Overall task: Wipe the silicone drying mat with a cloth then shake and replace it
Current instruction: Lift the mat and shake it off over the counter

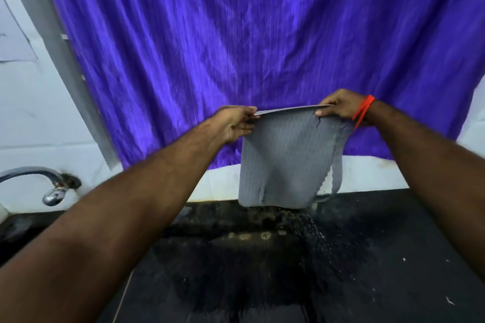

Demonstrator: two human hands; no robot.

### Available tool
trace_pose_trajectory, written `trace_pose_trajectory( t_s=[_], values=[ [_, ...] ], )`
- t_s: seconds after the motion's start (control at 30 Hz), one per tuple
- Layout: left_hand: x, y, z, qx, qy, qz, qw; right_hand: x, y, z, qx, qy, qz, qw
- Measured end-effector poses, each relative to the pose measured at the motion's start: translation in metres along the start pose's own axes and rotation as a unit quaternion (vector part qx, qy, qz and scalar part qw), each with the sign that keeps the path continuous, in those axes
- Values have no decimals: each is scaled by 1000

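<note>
The grey silicone drying mat [280, 162] hangs in the air above the dark counter, held by its top edge. My left hand [233, 122] pinches the top left corner. My right hand [338, 107] pinches the top right corner; a red thread circles that wrist. The mat's textured face is towards me, its right side is folded or torn into a loose strip, and its lower edge hangs just above the counter's back edge. No cloth shows in the view.
The black counter [367, 257] below is wet and stained, with specks on the right. A chrome tap [49, 183] juts out at the left over a dark sink. A purple curtain [262, 34] hangs behind the mat against a white tiled wall.
</note>
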State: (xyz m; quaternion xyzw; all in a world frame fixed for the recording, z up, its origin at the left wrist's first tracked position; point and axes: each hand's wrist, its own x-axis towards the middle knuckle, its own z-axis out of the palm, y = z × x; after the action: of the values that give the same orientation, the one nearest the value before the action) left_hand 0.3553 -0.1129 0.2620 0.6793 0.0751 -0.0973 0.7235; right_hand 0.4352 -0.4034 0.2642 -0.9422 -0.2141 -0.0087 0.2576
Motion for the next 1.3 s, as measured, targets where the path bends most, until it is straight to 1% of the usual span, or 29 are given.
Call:
trace_pose_trajectory(
  t_s=[0.07,0.17,0.27,0.33,0.43,0.53,0.73,0.93,1.13,1.3],
  values=[
    [0,-3,5,-2,-3,-1,1000,-5,3,1,-10,17,-4,1000],
    [2,-20,10,21,-5,-32,999,-17,7,9,-27,-28,6,999],
    [1,-20,11,20,-1,-29,999,-19,10,8,10,-3,10,1000],
    [-2,-17,6,18,-4,-31,999,-21,7,5,31,-23,15,999],
    [-6,-12,-8,25,1,-30,999,-20,-6,4,26,-64,14,997],
    [-12,-6,-31,36,0,-31,999,-15,-23,4,46,-92,-1,995],
    [-45,5,-96,30,30,-42,998,8,-77,30,59,-131,-49,988],
    [-76,1,-190,14,98,-51,994,39,-166,81,19,-145,-117,982],
    [-99,-8,-267,-12,145,-61,988,58,-241,130,-1,-158,-135,978],
    [-106,-16,-309,-22,147,-62,987,68,-277,157,-10,-155,-121,980]
  ],
)
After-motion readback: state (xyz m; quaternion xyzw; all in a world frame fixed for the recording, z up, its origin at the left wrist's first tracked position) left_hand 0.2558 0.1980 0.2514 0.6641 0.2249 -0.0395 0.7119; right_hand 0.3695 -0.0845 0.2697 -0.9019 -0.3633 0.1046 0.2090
